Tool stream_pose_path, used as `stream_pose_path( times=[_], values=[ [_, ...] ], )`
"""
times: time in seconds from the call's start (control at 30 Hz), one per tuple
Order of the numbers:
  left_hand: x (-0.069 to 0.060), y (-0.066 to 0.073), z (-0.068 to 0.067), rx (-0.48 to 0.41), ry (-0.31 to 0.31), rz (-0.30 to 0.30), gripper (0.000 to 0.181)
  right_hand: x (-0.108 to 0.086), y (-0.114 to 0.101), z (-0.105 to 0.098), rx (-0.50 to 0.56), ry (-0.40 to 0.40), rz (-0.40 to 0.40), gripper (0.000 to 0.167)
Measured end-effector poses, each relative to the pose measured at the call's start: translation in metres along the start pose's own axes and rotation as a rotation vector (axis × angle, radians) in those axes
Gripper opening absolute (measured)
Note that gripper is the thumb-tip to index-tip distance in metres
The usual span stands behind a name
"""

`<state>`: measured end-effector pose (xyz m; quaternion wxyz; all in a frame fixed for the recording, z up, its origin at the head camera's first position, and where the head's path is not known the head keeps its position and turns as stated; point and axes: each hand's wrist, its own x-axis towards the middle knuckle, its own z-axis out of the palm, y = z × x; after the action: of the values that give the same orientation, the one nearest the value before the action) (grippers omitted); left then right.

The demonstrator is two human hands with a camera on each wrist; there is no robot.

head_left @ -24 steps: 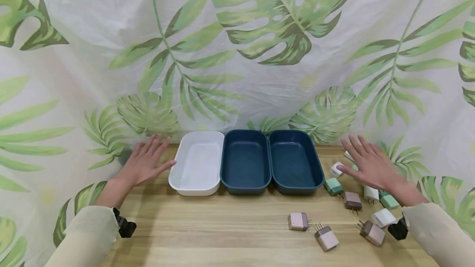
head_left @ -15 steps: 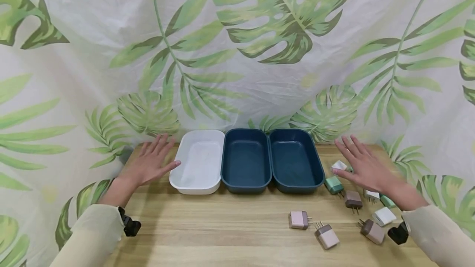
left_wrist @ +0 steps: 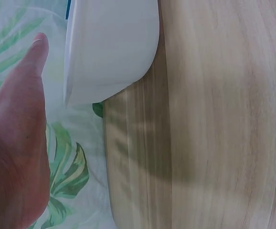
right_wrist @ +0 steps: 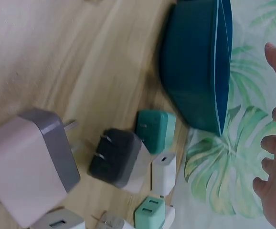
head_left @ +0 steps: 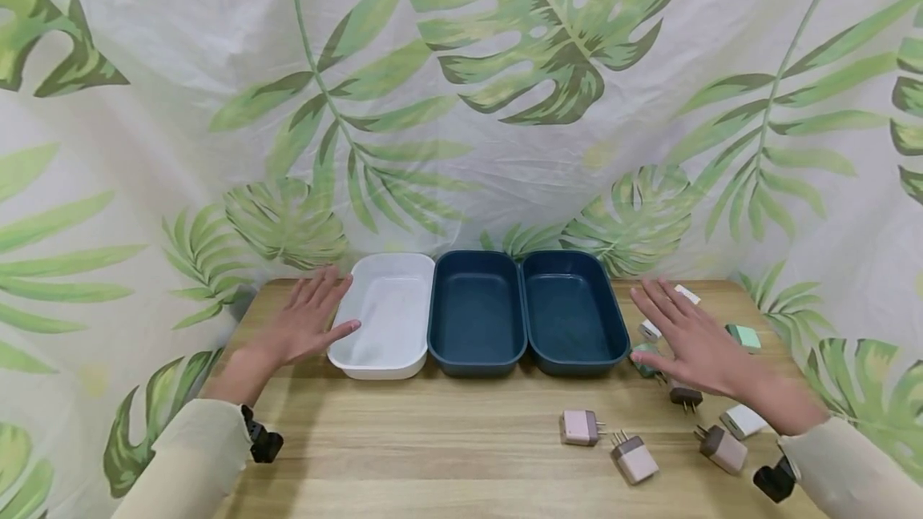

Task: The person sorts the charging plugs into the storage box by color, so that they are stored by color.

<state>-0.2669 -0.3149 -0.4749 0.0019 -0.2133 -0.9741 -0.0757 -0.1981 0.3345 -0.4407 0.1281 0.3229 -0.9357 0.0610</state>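
My left hand (head_left: 308, 323) hovers at the left side of a white tray (head_left: 389, 371), fingers straight and holding nothing. My right hand (head_left: 695, 347), also with straight fingers and nothing in it, is held above a group of plug chargers to the right of a dark blue tray (head_left: 577, 367). Beneath and around it lie a green charger (head_left: 644, 365), a white charger (head_left: 743, 420) and a pink-and-brown charger (head_left: 724, 451). It partly hides several of them. In the right wrist view, a dark-ended charger (right_wrist: 114, 157) shows its prongs.
Another dark blue tray (head_left: 478, 367) stands in the middle, between the white one and the right-hand one. Two pink chargers, one (head_left: 580, 428) left of the other (head_left: 636, 460), lie nearer the front. A leaf-patterned cloth (head_left: 534, 183) hangs behind the wooden table (head_left: 404, 447).
Both hands have shifted inward: the left one moves right toward the white tray, the right one moves left and slightly nearer. A green charger and a white charger behind the right hand are now uncovered.
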Motion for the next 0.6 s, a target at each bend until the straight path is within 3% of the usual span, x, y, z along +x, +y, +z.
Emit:
stream_pose_path(
  times=[0.2, 0.4, 0.6],
  values=[
    [0.003, 0.004, 0.003, 0.009, -0.015, 0.006, 0.091, -0.004, -0.012, 0.001, -0.003, 0.018, -0.043, 0.093],
    [0.005, 0.006, 0.006, -0.002, -0.031, 0.011, 0.093, -0.008, -0.026, -0.002, 0.005, -0.009, -0.018, 0.096],
    [0.007, 0.003, 0.013, -0.022, -0.004, 0.032, 0.094, -0.011, -0.040, -0.008, 0.073, -0.056, -0.006, 0.096]
  ],
)
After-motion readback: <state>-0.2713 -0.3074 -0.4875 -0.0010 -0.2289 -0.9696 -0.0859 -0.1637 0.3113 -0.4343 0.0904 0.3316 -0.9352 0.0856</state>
